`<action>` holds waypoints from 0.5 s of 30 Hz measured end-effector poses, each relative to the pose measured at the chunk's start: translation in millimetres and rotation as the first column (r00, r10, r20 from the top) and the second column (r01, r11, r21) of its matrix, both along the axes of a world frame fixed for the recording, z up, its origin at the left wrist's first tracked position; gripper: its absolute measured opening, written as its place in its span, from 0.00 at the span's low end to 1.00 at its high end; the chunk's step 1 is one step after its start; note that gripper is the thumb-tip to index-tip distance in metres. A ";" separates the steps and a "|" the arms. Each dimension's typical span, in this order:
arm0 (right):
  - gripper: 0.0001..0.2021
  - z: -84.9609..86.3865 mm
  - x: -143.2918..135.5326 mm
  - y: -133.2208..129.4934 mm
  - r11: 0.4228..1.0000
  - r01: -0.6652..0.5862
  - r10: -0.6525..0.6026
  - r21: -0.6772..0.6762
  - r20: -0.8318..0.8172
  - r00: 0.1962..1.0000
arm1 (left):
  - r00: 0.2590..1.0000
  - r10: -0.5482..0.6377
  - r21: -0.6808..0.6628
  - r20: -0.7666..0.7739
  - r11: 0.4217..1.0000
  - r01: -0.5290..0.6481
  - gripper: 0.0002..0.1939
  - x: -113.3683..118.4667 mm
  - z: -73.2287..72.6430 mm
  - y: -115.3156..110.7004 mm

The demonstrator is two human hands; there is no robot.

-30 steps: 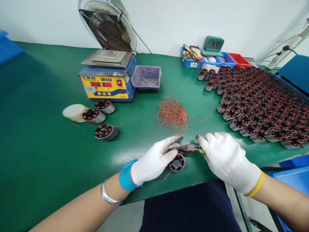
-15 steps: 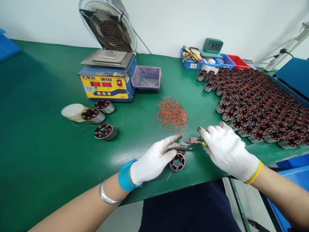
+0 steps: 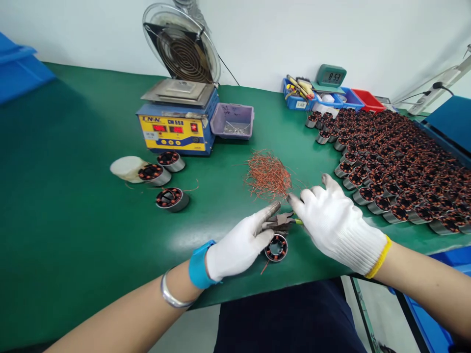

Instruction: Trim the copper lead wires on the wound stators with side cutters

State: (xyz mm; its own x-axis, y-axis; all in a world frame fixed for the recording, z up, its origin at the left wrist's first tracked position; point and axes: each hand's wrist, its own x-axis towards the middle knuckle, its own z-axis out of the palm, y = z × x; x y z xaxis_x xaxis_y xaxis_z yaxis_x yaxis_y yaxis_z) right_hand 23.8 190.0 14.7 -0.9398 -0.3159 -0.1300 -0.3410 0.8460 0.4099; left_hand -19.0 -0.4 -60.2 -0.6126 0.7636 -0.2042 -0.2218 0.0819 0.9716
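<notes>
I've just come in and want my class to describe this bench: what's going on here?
A person in white gloves is working at a green table. The right hand holds a pair of cutters, their metal head by the fingers of the left hand. Just below lies a copper-wound ring, a loose wire trailing from it. Beyond is a pile of copper wire pieces; similar rings stand massed to the right, and three more to the left.

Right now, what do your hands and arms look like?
The left hand wears a white glove with greyed fingertips, a turquoise wristband and a silver bangle. The right hand wears a white knitted glove with a yellow-edged cuff. Both forearms lack sleeves.
</notes>
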 end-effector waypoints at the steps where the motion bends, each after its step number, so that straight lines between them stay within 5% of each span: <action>1: 0.19 -0.2 -0.2 -0.8 1.000 -0.006 0.006 0.001 0.012 1.000 | 1.000 -0.005 0.008 0.002 1.000 0.005 0.37 -0.1 0.8 0.1; 10: 0.14 2.8 8.9 -1.8 0.991 0.115 -0.108 -0.066 0.095 0.990 | 1.000 -0.015 0.011 0.025 1.000 0.014 0.38 0.7 3.8 2.2; 15: 0.25 -20.9 24.4 24.1 0.957 0.289 -0.288 -0.024 0.043 0.957 | 0.932 0.345 0.014 -0.113 0.938 -0.346 0.39 -14.3 16.6 -8.6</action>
State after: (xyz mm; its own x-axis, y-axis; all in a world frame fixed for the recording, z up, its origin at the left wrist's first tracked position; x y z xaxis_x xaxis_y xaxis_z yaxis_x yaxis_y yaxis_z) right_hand 48.2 214.1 -6.3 -0.9860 -0.0368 -0.1629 -0.0962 0.9224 0.3741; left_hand -33.3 -9.1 -43.6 -0.8574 0.4998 -0.1225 -0.1268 0.0255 0.9916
